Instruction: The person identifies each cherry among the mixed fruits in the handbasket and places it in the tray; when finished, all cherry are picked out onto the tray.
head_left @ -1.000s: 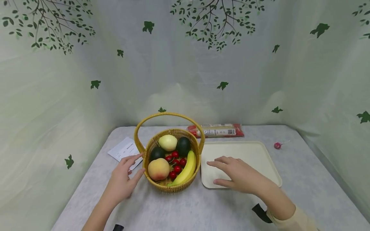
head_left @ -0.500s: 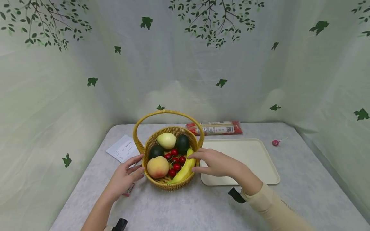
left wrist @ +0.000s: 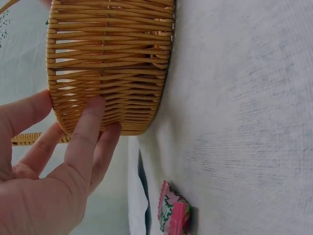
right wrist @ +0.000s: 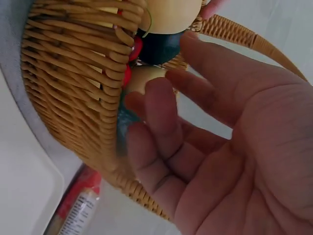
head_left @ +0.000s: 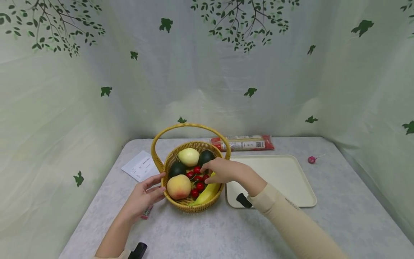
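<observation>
A woven basket (head_left: 193, 209) with a tall handle holds a peach (head_left: 179, 187), a banana (head_left: 206, 196), several red cherries (head_left: 199, 186), a pale yellow fruit (head_left: 189, 157) and two dark green, avocado-like fruits (head_left: 177, 169). My left hand (head_left: 145, 196) touches the basket's left side; in the left wrist view, its extended fingers rest against the weave (left wrist: 107, 58). Over the basket's right rim reaches my right hand (head_left: 223, 169), fingers loosely bent above the cherries and banana, partly covering the banana. Nothing shows between those fingers in the right wrist view.
Right of the basket lies a cream tray (head_left: 278, 180). Behind are a red-and-clear packet (head_left: 245, 143) and, far right, a small wrapped lollipop (head_left: 312, 159). A printed paper (head_left: 141, 166) lies at left, with a small pink wrapped candy (left wrist: 173, 210) near my left hand.
My right hand has moved left from over the tray, past the basket's right rim, to above the fruit. The left hand has closed in on the basket's side, exposing the pink candy.
</observation>
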Motion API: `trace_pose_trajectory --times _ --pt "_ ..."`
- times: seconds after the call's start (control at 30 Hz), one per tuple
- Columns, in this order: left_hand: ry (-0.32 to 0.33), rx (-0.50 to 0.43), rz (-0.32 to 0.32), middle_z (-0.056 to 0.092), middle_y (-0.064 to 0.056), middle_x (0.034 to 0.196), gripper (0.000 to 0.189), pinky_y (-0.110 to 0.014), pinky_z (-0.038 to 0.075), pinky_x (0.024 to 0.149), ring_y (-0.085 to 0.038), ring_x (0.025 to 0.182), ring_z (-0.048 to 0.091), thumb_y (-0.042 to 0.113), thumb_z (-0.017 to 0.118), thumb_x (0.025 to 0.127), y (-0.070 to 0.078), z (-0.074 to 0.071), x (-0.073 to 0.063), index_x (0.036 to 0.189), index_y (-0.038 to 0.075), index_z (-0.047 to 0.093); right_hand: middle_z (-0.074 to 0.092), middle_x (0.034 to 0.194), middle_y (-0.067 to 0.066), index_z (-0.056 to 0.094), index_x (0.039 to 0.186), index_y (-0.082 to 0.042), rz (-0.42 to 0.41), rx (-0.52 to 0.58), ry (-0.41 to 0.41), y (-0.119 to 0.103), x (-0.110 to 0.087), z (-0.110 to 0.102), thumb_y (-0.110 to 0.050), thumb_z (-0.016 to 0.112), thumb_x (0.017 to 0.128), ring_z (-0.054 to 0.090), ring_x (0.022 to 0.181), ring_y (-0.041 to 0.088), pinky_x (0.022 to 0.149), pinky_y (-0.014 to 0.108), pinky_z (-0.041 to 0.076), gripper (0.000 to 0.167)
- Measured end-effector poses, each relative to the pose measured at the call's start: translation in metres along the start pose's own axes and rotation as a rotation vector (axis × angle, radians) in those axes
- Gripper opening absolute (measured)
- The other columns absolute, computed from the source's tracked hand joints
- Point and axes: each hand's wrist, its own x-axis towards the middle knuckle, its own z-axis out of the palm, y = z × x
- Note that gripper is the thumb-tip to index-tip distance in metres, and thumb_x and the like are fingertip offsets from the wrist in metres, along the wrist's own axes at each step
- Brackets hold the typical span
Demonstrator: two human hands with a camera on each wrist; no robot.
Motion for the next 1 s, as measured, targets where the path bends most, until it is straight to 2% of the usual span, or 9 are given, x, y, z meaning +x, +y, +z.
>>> trace_pose_trajectory --times 0.1,0.17,0.23,0.27,0.37,0.4,0.5,0.77,1.0 --pt "-0.002 -0.027 -0.018 0.040 -0.027 0.165 0.064 -0.031 0.062 0.100 -0.012 0.125 0.066 0.012 0.066 0.107 -0.001 0.002 0.000 0.165 0.005 0.040 0.067 0.145 0.012 0.064 0.148 -0.011 0.063 -0.048 -0.044 -0.005 0.009 -0.002 -0.027 0.071 0.106 0.063 0.132 0.029 0.106 0.043 0.057 0.046" --pt "0.005 -0.041 -0.037 0.040 -0.026 0.165 0.064 -0.031 0.062 0.101 -0.011 0.123 0.067 0.011 0.066 0.107 -0.002 0.003 0.000 0.165 0.006 0.040 0.067 0.146 0.010 0.064 0.148 -0.011 0.090 -0.065 -0.073 -0.007 0.016 -0.003 -0.027 0.072 0.105 0.065 0.130 0.028 0.107 0.042 0.057 0.047" --pt "0.016 -0.048 -0.051 0.040 -0.025 0.165 0.063 -0.032 0.062 0.101 -0.012 0.124 0.067 0.011 0.066 0.107 -0.002 0.004 0.000 0.165 0.007 0.040 0.067 0.146 0.010 0.063 0.148 -0.013 0.116 -0.070 -0.103 -0.009 0.023 -0.005 -0.028 0.073 0.105 0.071 0.119 0.025 0.101 0.040 0.059 0.047" --pt "0.020 -0.051 -0.053 0.040 -0.025 0.165 0.063 -0.032 0.062 0.101 -0.013 0.125 0.067 0.011 0.066 0.107 -0.001 0.004 0.000 0.165 0.007 0.041 0.067 0.146 0.010 0.063 0.149 -0.013 0.128 -0.063 -0.117 -0.009 0.027 -0.006 -0.028 0.073 0.105 0.074 0.108 0.023 0.096 0.038 0.060 0.047" --pt "0.025 -0.057 -0.051 0.040 -0.025 0.165 0.063 -0.033 0.062 0.101 -0.015 0.126 0.067 0.010 0.065 0.107 -0.001 0.005 0.000 0.165 0.006 0.040 0.064 0.147 0.012 0.061 0.150 -0.016 0.188 -0.016 -0.166 -0.007 0.037 -0.011 -0.028 0.072 0.105 0.075 0.083 0.020 0.085 0.038 0.063 0.048" --pt "0.026 -0.059 -0.048 0.040 -0.025 0.165 0.062 -0.033 0.062 0.101 -0.014 0.125 0.067 0.010 0.065 0.107 -0.001 0.005 0.000 0.165 0.006 0.041 0.063 0.149 0.012 0.061 0.151 -0.017 0.209 -0.009 -0.179 -0.006 0.040 -0.013 -0.029 0.072 0.105 0.074 0.081 0.018 0.085 0.037 0.063 0.049" --pt "0.022 -0.068 -0.044 0.040 -0.025 0.165 0.063 -0.032 0.062 0.101 -0.011 0.123 0.067 0.009 0.064 0.107 0.000 0.005 0.000 0.165 0.006 0.040 0.064 0.145 0.012 0.062 0.150 -0.017 0.246 0.021 -0.210 -0.004 0.048 -0.017 -0.029 0.072 0.105 0.073 0.080 0.017 0.083 0.036 0.064 0.049" --pt "0.029 -0.085 -0.049 0.040 -0.024 0.164 0.063 -0.032 0.062 0.101 -0.010 0.121 0.067 0.011 0.066 0.107 0.001 0.006 -0.001 0.164 0.006 0.041 0.069 0.113 0.006 0.064 0.147 -0.015 0.252 0.115 -0.268 -0.003 0.059 -0.019 -0.026 0.072 0.105 0.072 0.081 0.018 0.072 0.027 0.061 0.044" --pt "0.039 -0.102 -0.061 0.041 -0.023 0.163 0.062 -0.031 0.062 0.100 -0.011 0.123 0.066 0.011 0.065 0.107 -0.001 0.007 0.001 0.164 0.008 0.041 0.069 0.111 0.002 0.068 0.143 -0.017 0.272 0.169 -0.297 0.003 0.061 -0.015 -0.022 0.072 0.105 0.073 0.083 0.018 0.078 0.030 0.064 0.039"
